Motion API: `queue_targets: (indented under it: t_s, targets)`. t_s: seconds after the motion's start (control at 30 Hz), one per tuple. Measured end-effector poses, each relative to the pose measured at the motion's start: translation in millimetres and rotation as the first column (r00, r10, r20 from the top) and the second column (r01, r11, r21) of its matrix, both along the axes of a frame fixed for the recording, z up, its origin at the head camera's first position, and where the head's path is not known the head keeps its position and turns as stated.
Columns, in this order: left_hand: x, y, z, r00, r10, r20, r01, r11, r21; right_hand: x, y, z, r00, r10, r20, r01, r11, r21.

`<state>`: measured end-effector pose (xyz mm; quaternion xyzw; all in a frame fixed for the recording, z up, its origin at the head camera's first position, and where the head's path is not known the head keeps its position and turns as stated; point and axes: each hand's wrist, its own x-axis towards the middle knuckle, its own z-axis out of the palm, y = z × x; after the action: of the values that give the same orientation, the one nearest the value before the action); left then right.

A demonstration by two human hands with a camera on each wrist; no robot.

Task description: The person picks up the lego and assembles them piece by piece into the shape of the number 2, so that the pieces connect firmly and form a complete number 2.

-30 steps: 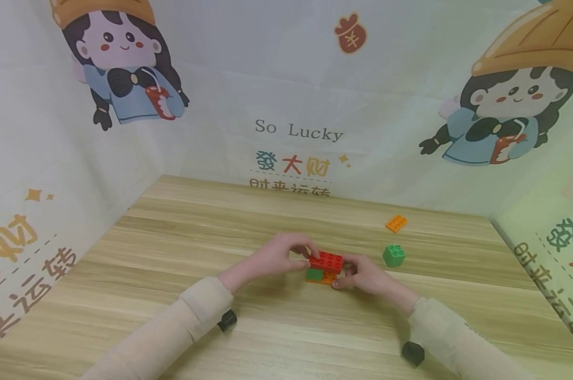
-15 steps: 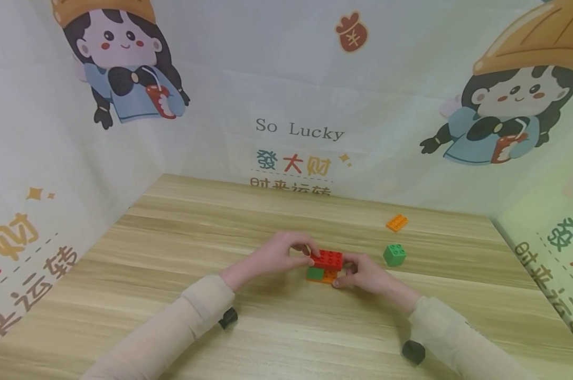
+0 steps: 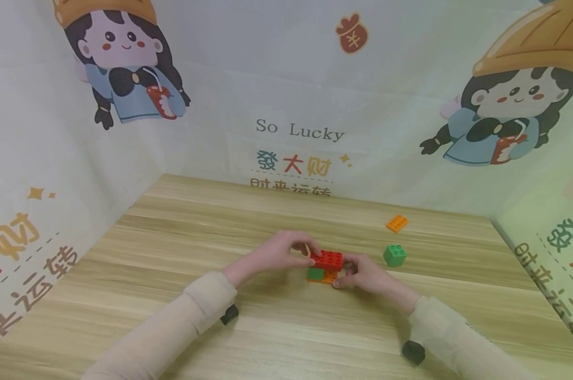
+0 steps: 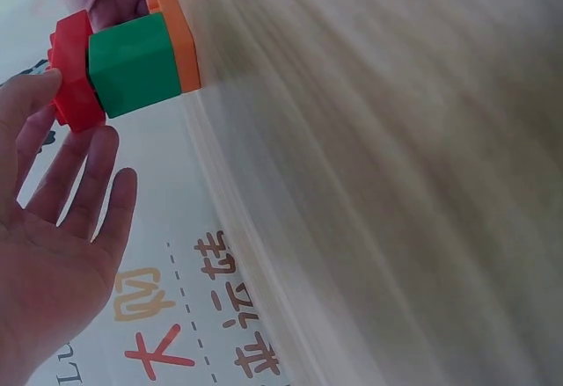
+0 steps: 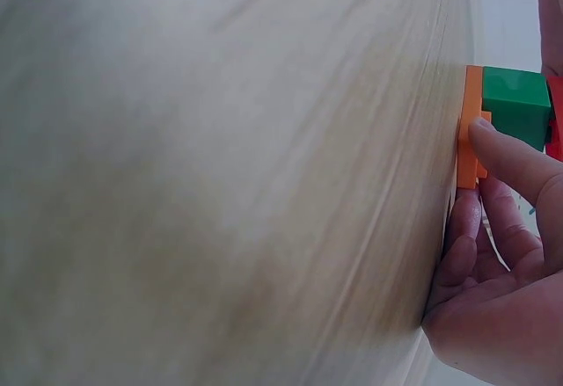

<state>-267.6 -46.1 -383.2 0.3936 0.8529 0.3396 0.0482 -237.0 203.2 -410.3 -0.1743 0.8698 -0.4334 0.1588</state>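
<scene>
The left hand (image 3: 279, 254) pinches the red brick (image 3: 328, 260) at its left end with the thumb and a finger, and its other fingers are loose and nearly straight. The right hand (image 3: 369, 274) is partly closed and holds the low orange plate (image 3: 330, 276) at its right end, with the thumb on the near side. Not much differs from a second ago: the left thumb now covers the near left corner of the red brick, where before it was just beside that end. The orange plate and the green block (image 3: 316, 273) stay in the same spot. The little stack is right between the two hands. The orange plate is flat on the table (image 3: 267, 338), the green block stands on its left part, and the red brick is on top, sticking out to the right over the plate's bare bumps. I can't tell if the red brick is pushed all the way down. Past the right hand is a loose green block (image 3: 394, 255), and farther back lies a loose orange plate (image 3: 397, 223). Light sleeves (image 3: 172, 327) cover both arms, a small black thing (image 3: 413, 352) shows beside each one, and a white cloth (image 3: 219, 79) with cartoon pictures is behind the table
</scene>
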Motion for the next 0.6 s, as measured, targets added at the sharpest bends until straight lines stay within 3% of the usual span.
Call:
queue_targets:
  t_s: [0.23, 0.6]
  targets:
    - [1.4, -0.4, 5.3, 0.999, -0.006, 0.040, 0.006, 1.000, -0.004, -0.9, 0.5, -1.9, 1.000, -0.002, 0.013, 0.002, 1.000, 0.012]
    - [0.8, -0.3, 9.3, 0.999, -0.013, 0.039, 0.015, 0.999, -0.041, 1.9, -1.6, 2.3, 1.000, -0.012, 0.020, 0.012, 1.000, -0.009]
